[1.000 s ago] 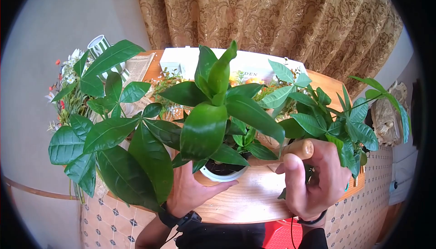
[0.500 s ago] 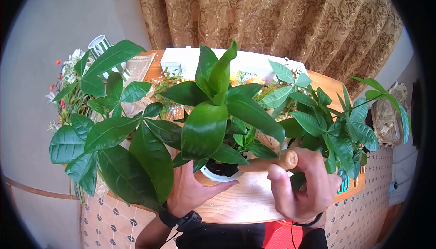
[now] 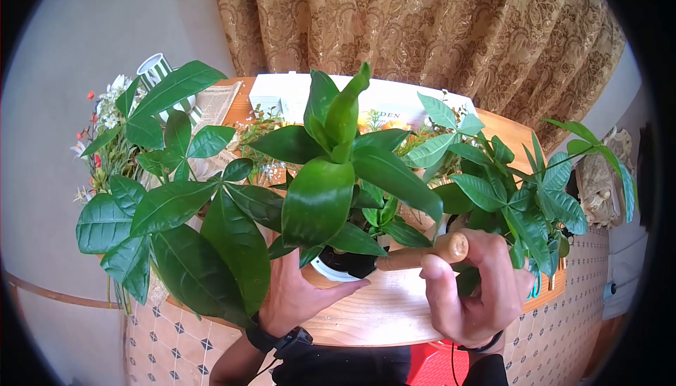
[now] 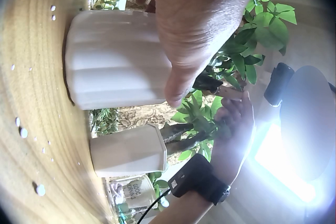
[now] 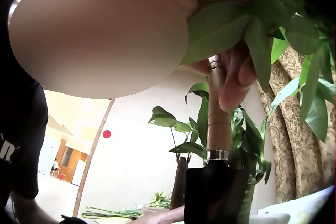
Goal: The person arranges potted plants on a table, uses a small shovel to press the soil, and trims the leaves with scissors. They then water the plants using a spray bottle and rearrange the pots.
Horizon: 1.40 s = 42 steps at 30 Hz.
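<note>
A glossy broad-leaved plant (image 3: 320, 203) stands in a white ribbed flowerpot (image 4: 115, 61) at the middle of the wooden table. My left hand (image 3: 299, 298) holds this pot at its near left side, thumb stretched along the rim and the other fingers hidden by leaves. In my right hand (image 3: 482, 294) is a small hand trowel (image 3: 408, 258), gripped by its wooden handle. Its black blade (image 5: 215, 192) hangs below the handle in the right wrist view. From the head, the blade overlaps the dark soil at the pot's right rim.
Large-leaved plants (image 3: 232, 245) (image 3: 542, 203) flank the pot. Close by stands a smaller white pot (image 4: 128, 150). Behind are a white box (image 3: 271, 90) and a striped vase (image 3: 155, 69). Teal-handled scissors (image 3: 535, 284) lie at the right edge; white bits (image 4: 39, 189) dot the tabletop.
My right hand has brought the trowel down and left to the pot, then shifted it slightly back right. The left hand and the pot have stayed in place.
</note>
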Motion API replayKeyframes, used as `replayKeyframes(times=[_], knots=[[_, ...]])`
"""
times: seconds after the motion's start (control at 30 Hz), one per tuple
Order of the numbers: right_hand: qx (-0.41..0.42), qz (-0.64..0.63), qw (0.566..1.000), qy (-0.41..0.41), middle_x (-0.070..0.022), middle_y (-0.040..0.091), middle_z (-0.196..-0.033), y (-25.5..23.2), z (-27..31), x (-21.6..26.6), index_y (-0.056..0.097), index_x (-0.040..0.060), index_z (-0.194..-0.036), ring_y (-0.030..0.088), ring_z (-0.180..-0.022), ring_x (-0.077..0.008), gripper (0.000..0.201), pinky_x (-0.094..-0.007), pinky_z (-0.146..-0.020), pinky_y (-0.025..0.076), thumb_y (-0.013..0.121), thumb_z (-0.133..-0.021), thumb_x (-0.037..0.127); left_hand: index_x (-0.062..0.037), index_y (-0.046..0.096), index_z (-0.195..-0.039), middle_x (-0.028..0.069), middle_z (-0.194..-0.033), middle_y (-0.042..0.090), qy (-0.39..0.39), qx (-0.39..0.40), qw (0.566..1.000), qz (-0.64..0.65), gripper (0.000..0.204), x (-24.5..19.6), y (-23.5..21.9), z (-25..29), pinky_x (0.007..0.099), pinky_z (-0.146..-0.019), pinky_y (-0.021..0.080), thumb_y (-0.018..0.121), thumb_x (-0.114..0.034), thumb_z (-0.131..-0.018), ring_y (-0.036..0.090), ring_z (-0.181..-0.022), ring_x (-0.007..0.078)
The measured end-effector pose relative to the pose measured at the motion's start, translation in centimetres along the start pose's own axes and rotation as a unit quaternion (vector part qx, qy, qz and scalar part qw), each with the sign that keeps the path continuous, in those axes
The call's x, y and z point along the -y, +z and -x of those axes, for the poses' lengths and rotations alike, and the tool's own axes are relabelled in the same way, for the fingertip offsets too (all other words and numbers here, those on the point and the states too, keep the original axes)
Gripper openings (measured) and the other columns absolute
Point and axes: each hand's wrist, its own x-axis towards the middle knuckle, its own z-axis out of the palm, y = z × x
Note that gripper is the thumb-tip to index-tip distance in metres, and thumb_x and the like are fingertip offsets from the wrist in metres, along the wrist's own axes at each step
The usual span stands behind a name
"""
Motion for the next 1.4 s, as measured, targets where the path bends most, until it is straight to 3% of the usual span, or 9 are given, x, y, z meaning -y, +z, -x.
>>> replayKeyframes(times=[0.23, 0.4, 0.6, 0.7, 0.8, 0.87, 1.0, 1.07, 1.4], knots=[[-0.012, -0.020, 0.999, 0.031, -0.0008, 0.063, -0.068, 0.3, 0.7, -0.2, 0.068, 0.0033, -0.091, 0.059, -0.059, -0.0174, 0.023, -0.0308, -0.056, 0.047, 0.085, -0.079, 0.009, 0.0022, 0.048, -0.138, 0.0188, -0.129, 0.062, 0.011, -0.011, 1.000, -0.009, 0.098, -0.5, -0.3, -0.2, 0.0445, -0.101, 0.050, 0.098, -0.039, -0.064, 0.063, -0.119, 0.0322], [0.007, -0.022, 1.000, -0.007, -0.0010, 0.063, -0.068, 0.3, 0.2, -0.3, 0.069, 0.0028, -0.093, 0.059, -0.059, -0.0177, 0.024, -0.0312, -0.055, 0.047, 0.086, -0.078, 0.009, 0.0017, 0.045, -0.139, 0.0189, -0.129, 0.057, 0.007, -0.003, 1.000, -0.012, 0.107, 0.1, 0.0, 0.2, 0.0470, -0.100, 0.046, 0.101, -0.040, -0.058, 0.058, -0.119, 0.0346], [-0.009, -0.033, 0.999, 0.031, -0.0022, 0.066, -0.074, 0.1, 0.6, -0.4, 0.070, 0.0048, -0.092, 0.059, -0.061, -0.0189, 0.022, -0.0316, -0.057, 0.048, 0.086, -0.077, 0.010, 0.0016, 0.045, -0.139, 0.0187, -0.129, 0.057, -0.012, 0.003, 1.000, 0.001, 0.107, 0.0, 0.0, 0.1, 0.0467, -0.099, 0.047, 0.101, -0.040, -0.058, 0.058, -0.119, 0.0345], [-0.006, -0.017, 0.999, -0.040, -0.0050, 0.069, -0.068, 0.1, 0.4, -0.9, 0.064, -0.0010, -0.095, 0.064, -0.054, -0.0147, 0.019, -0.0265, -0.055, 0.048, 0.073, -0.090, 0.015, 0.0016, 0.045, -0.139, 0.0186, -0.129, 0.058, -0.022, 0.012, 0.999, 0.019, 0.107, 0.1, 0.0, 0.1, 0.0466, -0.099, 0.047, 0.101, -0.040, -0.058, 0.059, -0.118, 0.0345], [0.024, 0.026, 0.999, -0.033, -0.0066, 0.070, -0.072, 0.0, 0.2, -0.4, 0.065, 0.0002, -0.092, 0.062, -0.055, -0.0163, 0.019, -0.0277, -0.054, 0.047, 0.075, -0.088, 0.016, 0.0016, 0.045, -0.140, 0.0185, -0.129, 0.058, -0.010, 0.009, 1.000, 0.012, 0.107, 0.0, 0.0, 0.0, 0.0467, -0.099, 0.047, 0.101, -0.039, -0.058, 0.059, -0.118, 0.0344], [-0.006, 0.009, 1.000, -0.006, -0.0008, 0.064, -0.071, 0.1, 0.4, -0.2, 0.069, 0.0044, -0.092, 0.060, -0.062, -0.0188, 0.024, -0.0313, -0.057, 0.048, 0.086, -0.077, 0.010, 0.0015, 0.045, -0.140, 0.0183, -0.129, 0.057, 0.006, -0.001, 1.000, -0.002, 0.107, -0.3, -0.1, -0.1, 0.0468, -0.100, 0.047, 0.101, -0.039, -0.058, 0.059, -0.119, 0.0344], [0.007, -0.011, 1.000, 0.004, -0.0100, 0.069, -0.078, -0.1, 0.5, -0.5, 0.065, 0.0011, -0.093, 0.061, -0.057, -0.0201, 0.021, -0.0292, -0.056, 0.046, 0.078, -0.083, 0.015, 0.0028, 0.047, -0.138, 0.0190, -0.130, 0.061, 0.005, -0.005, 1.000, 0.009, 0.098, -0.7, -0.4, -0.3, 0.0434, -0.100, 0.051, 0.098, -0.036, -0.065, 0.063, -0.119, 0.0313], [-0.017, 0.005, 1.000, -0.013, -0.0002, 0.063, -0.069, 0.2, 0.3, -0.4, 0.068, 0.0034, -0.093, 0.061, -0.062, -0.0191, 0.024, -0.0312, -0.058, 0.049, 0.086, -0.077, 0.010, 0.0030, 0.047, -0.138, 0.0191, -0.130, 0.061, 0.011, -0.005, 1.000, 0.002, 0.098, -0.6, -0.4, -0.3, 0.0433, -0.100, 0.050, 0.098, -0.036, -0.065, 0.063, -0.120, 0.0312], [-0.014, 0.011, 1.000, 0.008, -0.0005, 0.062, -0.067, -0.1, 0.5, -0.5, 0.066, 0.0042, -0.091, 0.061, -0.061, -0.0197, 0.026, -0.0314, -0.058, 0.049, 0.087, -0.077, 0.012, 0.0028, 0.043, -0.141, 0.0195, -0.131, 0.058, 0.010, -0.006, 1.000, -0.006, 0.107, -0.3, -0.2, 0.0, 0.0452, -0.101, 0.048, 0.099, -0.039, -0.061, 0.059, -0.120, 0.0333]])
